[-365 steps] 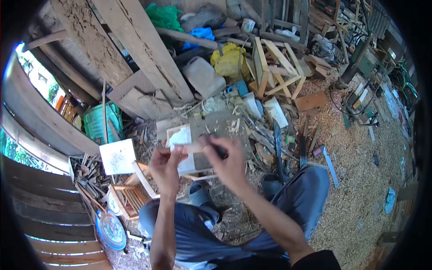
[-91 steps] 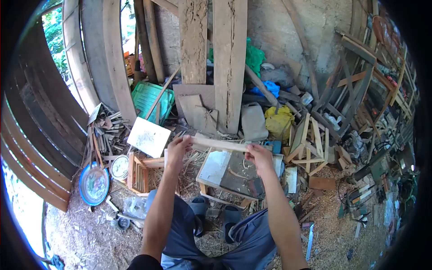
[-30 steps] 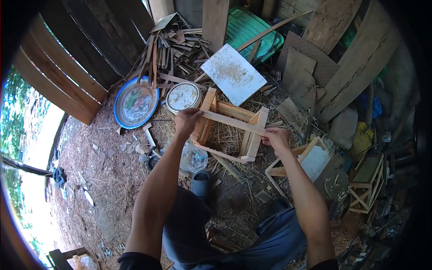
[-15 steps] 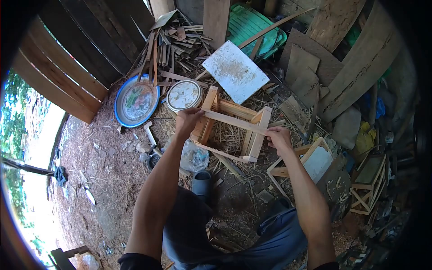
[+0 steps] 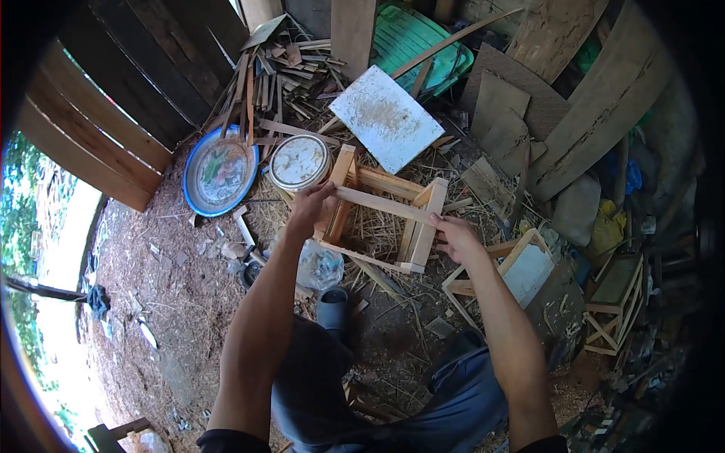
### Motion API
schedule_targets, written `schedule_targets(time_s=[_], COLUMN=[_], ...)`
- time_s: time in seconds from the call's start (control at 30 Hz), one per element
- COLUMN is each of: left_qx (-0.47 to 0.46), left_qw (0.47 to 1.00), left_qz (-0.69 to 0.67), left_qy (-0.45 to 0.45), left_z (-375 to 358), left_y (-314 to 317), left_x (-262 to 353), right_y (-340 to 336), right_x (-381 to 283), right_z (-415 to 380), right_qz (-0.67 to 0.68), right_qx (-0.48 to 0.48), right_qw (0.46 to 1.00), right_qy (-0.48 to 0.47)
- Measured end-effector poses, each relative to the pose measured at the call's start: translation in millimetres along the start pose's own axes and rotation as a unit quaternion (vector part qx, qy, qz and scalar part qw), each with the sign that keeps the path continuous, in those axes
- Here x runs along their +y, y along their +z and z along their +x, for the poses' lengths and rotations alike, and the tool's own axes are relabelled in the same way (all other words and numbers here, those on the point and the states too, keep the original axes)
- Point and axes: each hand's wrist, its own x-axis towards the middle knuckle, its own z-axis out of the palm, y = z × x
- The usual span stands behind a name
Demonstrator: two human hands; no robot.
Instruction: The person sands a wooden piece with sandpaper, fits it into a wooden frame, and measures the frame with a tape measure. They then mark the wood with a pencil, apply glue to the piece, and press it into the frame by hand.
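Note:
A pale wooden slat [image 5: 381,202] lies across the top of a small wooden frame [image 5: 428,238], spanning it from side to side. At the slat's left end, my left hand [image 5: 308,207] is closed, with thumb and fingers pinching it beside the frame's left upright. My right hand [image 5: 458,237] grips the other end, the thumb on top and the fingers curled below, close by the frame's right side. The frame stands on ground strewn with straw and shavings, its inside showing below the slat.
A round white lid [image 5: 300,161] and a blue-rimmed tray [image 5: 220,171] lie beyond my left hand. A white board [image 5: 387,118] is behind the frame. To the right stand another wooden frame [image 5: 521,268] and leaning planks [image 5: 604,128]. A clear plastic bag [image 5: 320,264] sits near my foot.
The view has shifted slightly, so the surroundings sit a little further left. Both hands stay at the slat's ends, and the slat keeps nearly the same place over the frame.

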Motion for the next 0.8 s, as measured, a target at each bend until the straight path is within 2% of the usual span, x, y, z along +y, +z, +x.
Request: schedule_targets(time_s=[0.13, 0.33, 0.43, 0.53, 0.63, 0.73, 0.77, 0.8], left_qx=[-0.033, -0.031, -0.011, -0.001, 0.039, 0.019, 0.0, 0.004], left_qw=[0.999, 0.996, 0.985, 0.994, 0.995, 0.996, 0.994, 0.995], left_qz=[0.023, -0.043, -0.156, -0.103, -0.026, -0.025, -0.08, -0.075], left_qy=[-0.013, -0.068, -0.075, -0.047, -0.086, -0.087, -0.074, -0.073], left_z=[0, -5, 11, 16, 8, 18, 34, 32], left_y=[-1, 2, 8, 9, 14, 10, 4, 6], left_x=[1, 11, -6, -11, 4, -4, -23, -19], right_y=[-4, -8, -10, -13, -14, -13, -13, -13], right_x=[2, 5, 8, 11, 14, 12, 10, 10], right_z=[4, 10, 15, 19, 23, 21, 19, 19], right_qz=[0.021, 0.043, 0.04, 0.047, 0.052, 0.046, 0.054, 0.062], right_qx=[-0.023, -0.034, -0.032, -0.027, -0.022, -0.019, -0.024, -0.029], right_qw=[1.0, 0.998, 0.998, 0.998, 0.998, 0.998, 0.998, 0.997], right_qy=[0.001, 0.021, 0.021, 0.028, 0.037, 0.039, 0.038, 0.037])
